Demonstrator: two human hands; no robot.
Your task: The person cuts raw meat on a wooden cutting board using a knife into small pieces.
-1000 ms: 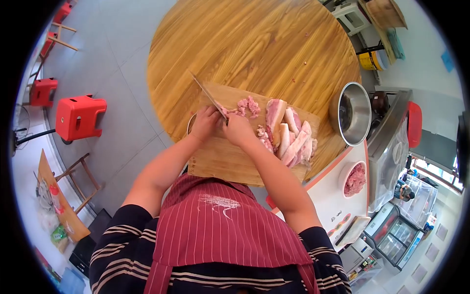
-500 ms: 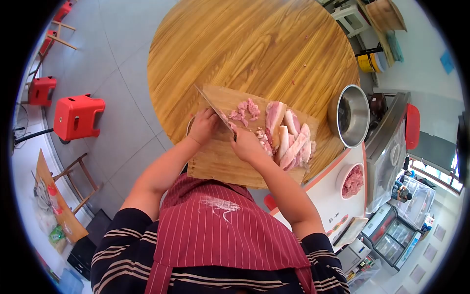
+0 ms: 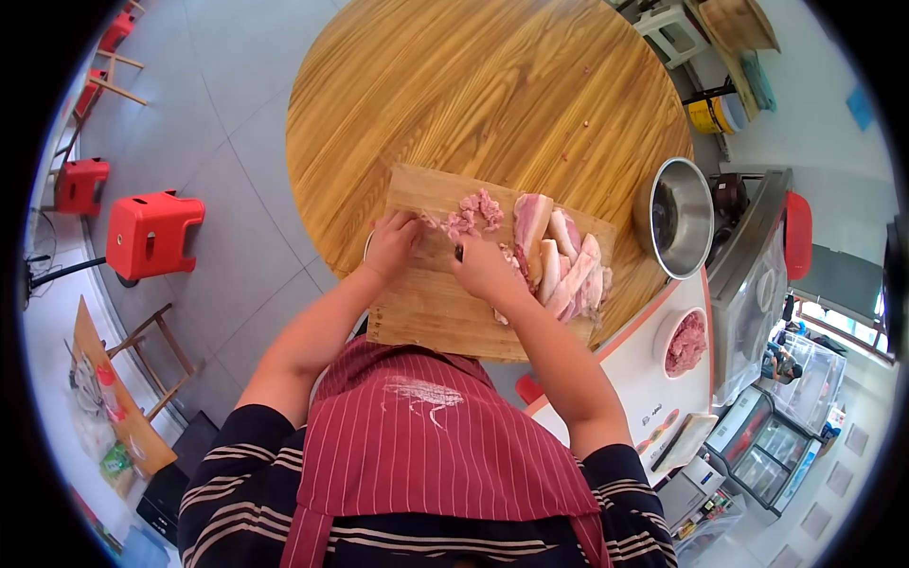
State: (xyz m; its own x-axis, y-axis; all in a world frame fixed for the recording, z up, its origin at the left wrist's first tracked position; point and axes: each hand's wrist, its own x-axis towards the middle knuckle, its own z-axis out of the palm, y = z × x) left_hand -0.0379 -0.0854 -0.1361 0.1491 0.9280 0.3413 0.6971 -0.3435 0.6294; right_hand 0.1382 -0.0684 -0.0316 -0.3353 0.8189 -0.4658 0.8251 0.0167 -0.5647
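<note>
My right hand [image 3: 481, 267] grips a knife by its dark handle [image 3: 459, 253]; its blade is hard to make out at this angle. My left hand [image 3: 393, 244] is on the left side of the wooden cutting board [image 3: 417, 312], fingers curled down on a small pinkish piece of meat [image 3: 428, 221] mostly hidden by them. Between and beyond the hands lies a small heap of cut meat [image 3: 481, 210]. Right of my right hand, thick strips of fatty raw meat [image 3: 571, 275] are piled on the board, with smaller scraps beside them.
The board rests on a round wooden table [image 3: 473, 85]. A steel bowl [image 3: 699, 218] stands at the table's right edge. Farther right, a white bowl of minced meat [image 3: 686, 343] sits on a white surface. Red stools [image 3: 151, 235] stand on the floor at left.
The knife blade, plainly seen slanting up toward the left before, now barely shows. My right hand has turned slightly; my left hand stays nearly in place.
</note>
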